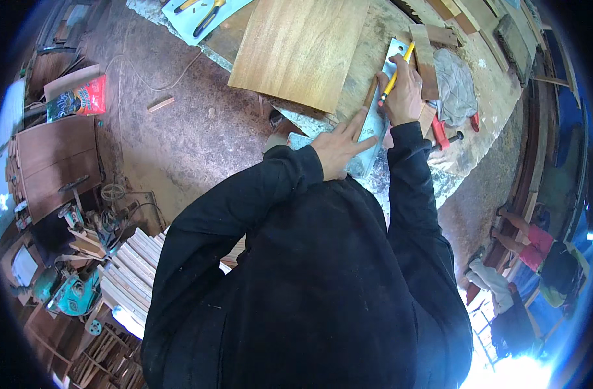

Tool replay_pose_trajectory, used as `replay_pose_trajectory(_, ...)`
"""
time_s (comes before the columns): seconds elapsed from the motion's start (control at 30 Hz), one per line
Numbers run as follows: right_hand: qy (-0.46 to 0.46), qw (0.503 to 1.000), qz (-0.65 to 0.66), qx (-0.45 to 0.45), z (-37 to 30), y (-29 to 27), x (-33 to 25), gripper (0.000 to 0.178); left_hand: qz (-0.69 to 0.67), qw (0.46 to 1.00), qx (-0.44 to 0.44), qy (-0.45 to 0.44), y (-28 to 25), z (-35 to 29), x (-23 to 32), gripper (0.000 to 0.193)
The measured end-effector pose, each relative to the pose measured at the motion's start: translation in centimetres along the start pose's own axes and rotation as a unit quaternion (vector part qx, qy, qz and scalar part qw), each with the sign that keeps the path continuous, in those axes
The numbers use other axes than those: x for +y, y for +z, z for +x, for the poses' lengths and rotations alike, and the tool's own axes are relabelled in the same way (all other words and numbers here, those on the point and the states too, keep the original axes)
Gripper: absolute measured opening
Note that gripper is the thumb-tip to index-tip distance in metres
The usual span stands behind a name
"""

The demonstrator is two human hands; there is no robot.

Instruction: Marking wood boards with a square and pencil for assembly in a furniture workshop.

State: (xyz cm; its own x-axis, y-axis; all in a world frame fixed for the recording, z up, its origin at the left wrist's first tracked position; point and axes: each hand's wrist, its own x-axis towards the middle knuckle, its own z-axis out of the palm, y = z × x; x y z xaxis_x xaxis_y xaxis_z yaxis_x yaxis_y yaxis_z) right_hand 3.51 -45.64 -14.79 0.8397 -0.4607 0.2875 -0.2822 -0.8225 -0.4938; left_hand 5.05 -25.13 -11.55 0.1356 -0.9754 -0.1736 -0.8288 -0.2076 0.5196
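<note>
My right hand [405, 92] grips a yellow pencil [390, 82], its reddish end toward me and its other end pointing away. Beneath that hand runs a pale, flat, ruler-like strip [395, 50] with a hole near its far end. My left hand [340, 148] lies across the near part of this strip, fingers spread and pressing down. A narrow brown wood piece [369, 94] shows along the strip's left side, partly hidden by my fingers. Just left of my hands rests a broad light-brown wooden board [303, 48].
Right of my hands lie a wood block [425, 65], a grey cloth [455, 84] and a red-and-black clamp-like tool [441, 135]. Pliers [207, 19] rest on a light-blue sheet at the far left. Two people [536, 249] are at the right edge; a teal machine [76, 295] stands lower left.
</note>
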Motion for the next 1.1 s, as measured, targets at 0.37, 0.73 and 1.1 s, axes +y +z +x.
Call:
replay_pose_trajectory(0.37,0.021,1.000,-0.003,0.023,-0.7,0.8,-0.5,0.036,-0.062,0.998,-0.007,-0.022,-0.1,-0.7,-0.8,0.107)
replay_pose_trajectory(0.73,-0.025,0.991,-0.079,0.101,-1.3,2.0,-0.6,0.029,-0.078,0.996,0.034,-0.035,1.1,-3.2,-2.0,0.088)
replay_pose_trajectory(1.1,0.001,0.993,-0.098,0.068,-1.3,1.7,-0.4,0.027,-0.029,0.999,0.033,0.008,1.2,-2.7,-2.6,0.082)
